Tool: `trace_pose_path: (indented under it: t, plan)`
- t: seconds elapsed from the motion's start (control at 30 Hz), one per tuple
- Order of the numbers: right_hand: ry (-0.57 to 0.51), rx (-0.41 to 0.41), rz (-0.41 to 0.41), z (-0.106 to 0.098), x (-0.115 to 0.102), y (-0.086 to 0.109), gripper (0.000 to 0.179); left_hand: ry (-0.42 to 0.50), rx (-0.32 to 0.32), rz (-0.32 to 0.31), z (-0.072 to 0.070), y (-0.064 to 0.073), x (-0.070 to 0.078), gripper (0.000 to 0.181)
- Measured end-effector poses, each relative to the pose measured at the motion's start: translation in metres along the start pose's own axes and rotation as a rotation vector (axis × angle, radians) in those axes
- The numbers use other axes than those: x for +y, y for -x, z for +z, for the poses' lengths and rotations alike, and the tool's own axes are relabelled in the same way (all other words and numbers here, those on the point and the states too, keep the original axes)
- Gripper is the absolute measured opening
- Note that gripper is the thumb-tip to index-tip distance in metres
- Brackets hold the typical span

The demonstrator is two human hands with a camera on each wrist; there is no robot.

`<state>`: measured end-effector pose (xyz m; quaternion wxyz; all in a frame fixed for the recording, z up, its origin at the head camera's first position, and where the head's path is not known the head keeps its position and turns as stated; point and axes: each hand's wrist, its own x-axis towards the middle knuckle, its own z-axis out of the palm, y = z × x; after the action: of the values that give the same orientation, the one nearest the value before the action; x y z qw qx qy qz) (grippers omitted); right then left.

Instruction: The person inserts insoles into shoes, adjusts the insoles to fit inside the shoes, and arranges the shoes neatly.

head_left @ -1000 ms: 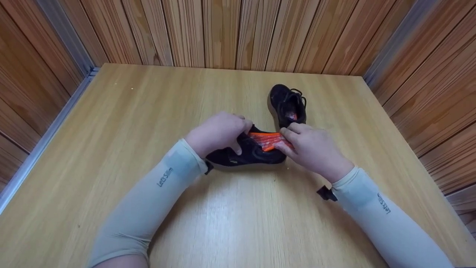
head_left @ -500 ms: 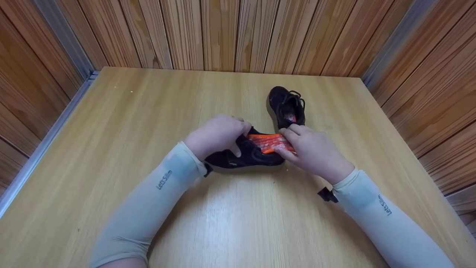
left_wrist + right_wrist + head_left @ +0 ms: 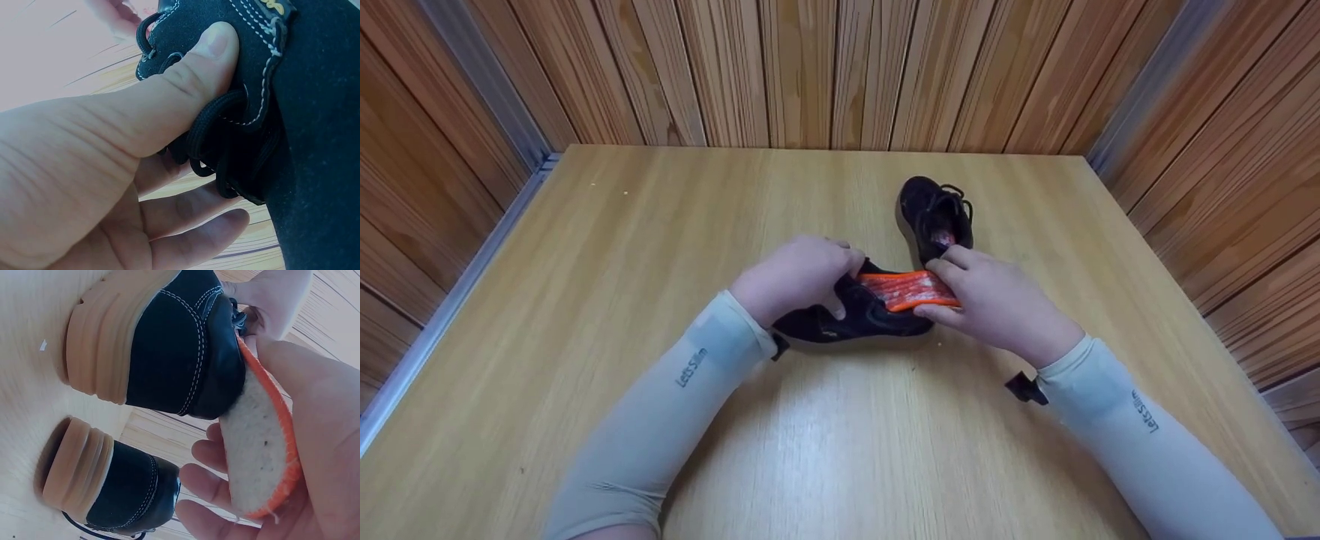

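Note:
A black lace-up shoe with a tan sole lies crosswise on the table, toe to the left. My left hand grips its upper; in the left wrist view the thumb presses the tongue beside the black laces. An orange-red insole sticks out of the shoe's opening at the heel, its front part hidden inside. My right hand holds the insole's heel end between thumb and fingers. The right wrist view shows its pale underside over the shoe's heel collar.
The matching black shoe stands just behind, its toe pointing away, with reddish lining visible inside. Wood-plank walls enclose the wooden table at the back and sides. Small pale specks lie on the tabletop.
The insole has slid a little farther out of the shoe toward the right, along with my right hand. My left hand keeps its hold on the shoe. The head view has tilted slightly.

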<state>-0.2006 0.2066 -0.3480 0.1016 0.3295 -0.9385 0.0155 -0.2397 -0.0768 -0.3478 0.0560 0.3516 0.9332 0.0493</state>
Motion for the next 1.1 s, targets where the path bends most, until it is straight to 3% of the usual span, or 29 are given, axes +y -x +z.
trace_pose_path:
  t: [0.3,1.1]
  plan:
    - [-0.003,0.084,-0.077,0.006,0.001,0.000,0.056,-0.014,0.023,0.008,0.000,0.000,-0.001,0.046]
    - [0.006,0.069,-0.007,0.014,-0.004,0.002,0.063,-0.017,0.011,0.007,0.001,0.000,-0.001,0.045]
